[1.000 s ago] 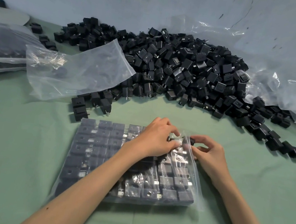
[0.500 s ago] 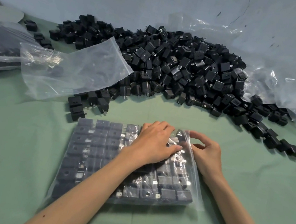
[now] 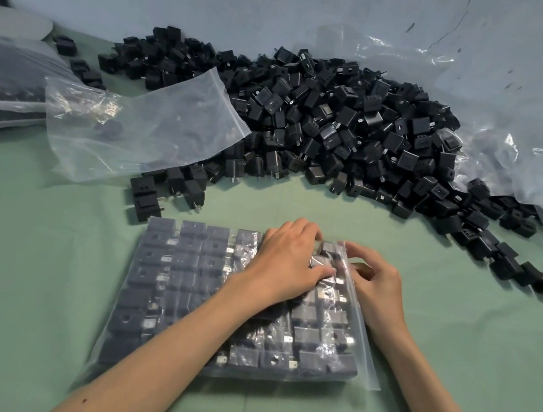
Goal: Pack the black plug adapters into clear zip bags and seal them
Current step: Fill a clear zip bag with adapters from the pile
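The plug adapters (image 3: 326, 123) heaped at 12 o'clock are matt black plastic with small bright metal prongs. The packed zip bag (image 3: 184, 280) at 6 o'clock and the empty zip bag (image 3: 141, 133) at 10 o'clock are clear, glossy, crinkled plastic film. The surface (image 3: 29, 277) is covered in matt green cloth.

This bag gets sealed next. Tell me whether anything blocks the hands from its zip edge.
Nothing visible does. Both hands are on the filled zip bag at its far right corner: the left hand grips the corner, and the right hand pinches the zip edge. The loose adapter pile lies beyond, clear of it.
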{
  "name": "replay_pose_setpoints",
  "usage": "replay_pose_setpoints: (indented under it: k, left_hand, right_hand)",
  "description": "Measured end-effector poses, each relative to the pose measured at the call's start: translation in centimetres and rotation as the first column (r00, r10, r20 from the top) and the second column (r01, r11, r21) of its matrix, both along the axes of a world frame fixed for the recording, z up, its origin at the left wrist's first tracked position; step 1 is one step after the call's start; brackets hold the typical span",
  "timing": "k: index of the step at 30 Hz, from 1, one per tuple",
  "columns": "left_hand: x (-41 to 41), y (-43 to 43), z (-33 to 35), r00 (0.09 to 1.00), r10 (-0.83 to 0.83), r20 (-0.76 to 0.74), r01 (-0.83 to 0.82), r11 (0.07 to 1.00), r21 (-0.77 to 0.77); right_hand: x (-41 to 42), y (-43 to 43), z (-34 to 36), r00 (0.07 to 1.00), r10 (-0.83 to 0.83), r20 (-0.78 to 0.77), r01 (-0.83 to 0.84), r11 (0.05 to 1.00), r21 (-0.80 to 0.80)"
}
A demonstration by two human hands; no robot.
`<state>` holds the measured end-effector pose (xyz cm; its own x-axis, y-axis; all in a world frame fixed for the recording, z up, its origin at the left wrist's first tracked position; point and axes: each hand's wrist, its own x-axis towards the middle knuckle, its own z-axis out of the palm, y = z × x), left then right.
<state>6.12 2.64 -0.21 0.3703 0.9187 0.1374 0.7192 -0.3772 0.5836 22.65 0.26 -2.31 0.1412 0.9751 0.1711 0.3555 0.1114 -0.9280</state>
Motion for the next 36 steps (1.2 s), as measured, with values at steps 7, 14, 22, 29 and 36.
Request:
replay_pose_setpoints:
  k: [7, 14, 22, 29, 36]
  left_hand:
    - [0.2, -0.2, 0.2, 0.99, -0.111, -0.084, 0.113, 0.993, 0.031]
    - [1.3, 0.5, 1.2, 0.971, -0.2, -0.135, 0.195, 0.98, -0.047]
    - [-0.2, 3.1, 2.8, 0.982, -0.181, -0.054, 0.164, 0.958, -0.236]
    - [-0.4, 4.1, 2.7, 0.974, -0.218, 0.061, 0.225, 0.903, -0.366]
    - [0.3, 4.7, 2.6, 0.979, -0.167, 0.115, 0.2, 0.892, -0.405]
  right_hand:
    - [0.7, 0.1, -0.2, 1.0, -0.009, -0.025, 0.008, 0.999, -0.05]
    - [1.0, -0.6, 0.0, 1.0, -0.007, -0.017, 0.006, 0.998, -0.058]
    - [0.1, -1.3, 0.6, 0.997, 0.073, 0.036, -0.071, 0.996, -0.058]
    - [0.0, -1.4, 0.3, 1.0, 0.025, -0.008, -0.026, 0.998, -0.063]
    - [0.0, -1.3, 0.1, 0.998, -0.02, -0.053, 0.017, 0.998, -0.054]
